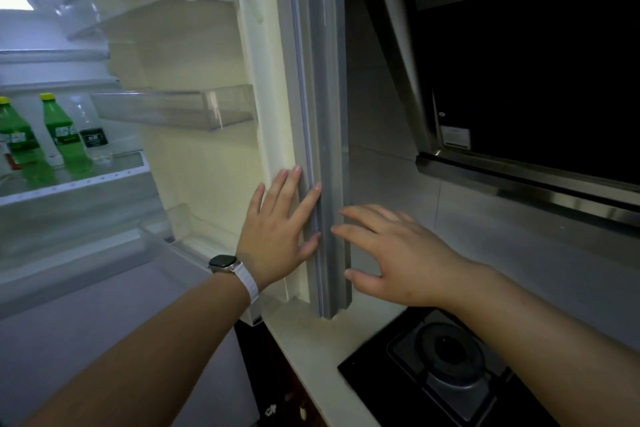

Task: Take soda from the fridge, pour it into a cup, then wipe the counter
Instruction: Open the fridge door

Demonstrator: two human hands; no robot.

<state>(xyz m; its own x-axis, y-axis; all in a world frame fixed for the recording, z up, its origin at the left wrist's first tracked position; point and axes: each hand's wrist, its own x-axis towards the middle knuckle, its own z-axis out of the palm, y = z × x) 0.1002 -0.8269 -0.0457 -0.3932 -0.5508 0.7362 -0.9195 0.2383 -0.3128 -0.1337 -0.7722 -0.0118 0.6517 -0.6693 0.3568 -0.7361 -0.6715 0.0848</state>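
The fridge stands open on the left, its door (pixel 221 55) swung out toward the middle of the view. On a lit glass shelf (pixel 72 180) inside stand two green soda bottles (pixel 64 135) with yellow caps, and a clear bottle (pixel 93 139) with a dark label beside them. My left hand (pixel 277 225), a white-strapped watch on its wrist, lies flat with spread fingers against the inner edge of the door. My right hand (pixel 391 256) is open just right of the door's outer edge, fingers near the grey seal. Neither hand holds anything. No cup is in view.
A pale counter (pixel 311 350) runs below the door's lower corner. A black gas hob with a burner (pixel 446 357) sits at the lower right. A steel and black range hood (pixel 519 80) hangs above it. Clear door bins (pixel 173 107) jut from the door.
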